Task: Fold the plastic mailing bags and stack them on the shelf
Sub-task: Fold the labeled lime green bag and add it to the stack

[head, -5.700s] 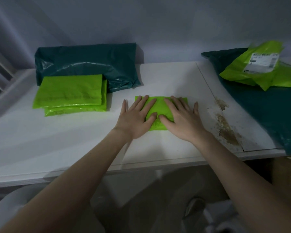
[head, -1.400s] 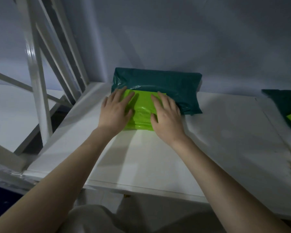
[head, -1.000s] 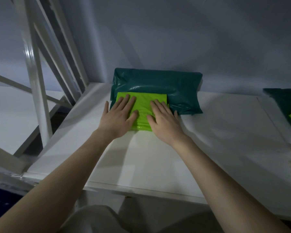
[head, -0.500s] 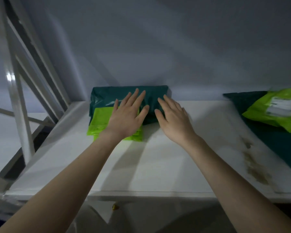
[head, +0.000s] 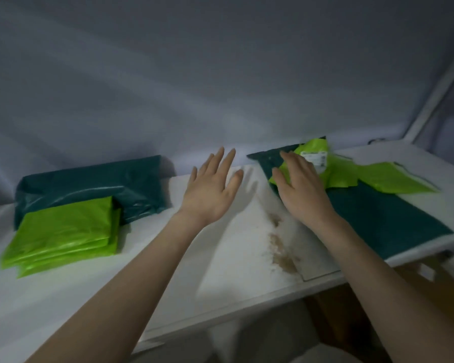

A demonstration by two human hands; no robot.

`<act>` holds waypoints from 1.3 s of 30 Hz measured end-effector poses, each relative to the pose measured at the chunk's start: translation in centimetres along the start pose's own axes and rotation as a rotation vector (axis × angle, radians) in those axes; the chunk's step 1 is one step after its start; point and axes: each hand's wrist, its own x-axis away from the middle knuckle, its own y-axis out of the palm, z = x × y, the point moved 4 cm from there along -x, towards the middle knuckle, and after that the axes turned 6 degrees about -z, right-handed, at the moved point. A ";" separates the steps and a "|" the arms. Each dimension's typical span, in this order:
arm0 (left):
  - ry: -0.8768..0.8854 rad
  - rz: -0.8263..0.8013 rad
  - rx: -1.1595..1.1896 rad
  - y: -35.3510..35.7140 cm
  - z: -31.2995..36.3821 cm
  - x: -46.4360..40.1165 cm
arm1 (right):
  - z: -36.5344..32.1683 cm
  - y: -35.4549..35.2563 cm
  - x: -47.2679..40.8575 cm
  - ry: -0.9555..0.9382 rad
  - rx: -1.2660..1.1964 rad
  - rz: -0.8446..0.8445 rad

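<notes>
Left hand flat, fingers spread, empty, above the shelf right of the folded stack. Right hand relaxed, empty, over the edge of the loose bags, further right of the stack. Risk: slick crumpled plastic slides when pulled, dragging the dark bag off the shelf edge.

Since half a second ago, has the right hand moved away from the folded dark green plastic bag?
Yes. The right hand has moved rightward, away from the folded dark green plastic bag, and now reaches the unfolded bright green mailing bag.
</notes>
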 end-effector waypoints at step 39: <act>-0.200 0.042 0.916 13.1 4.1 -15.7 | 15.6 1.6 -6.8 0.328 -0.639 0.313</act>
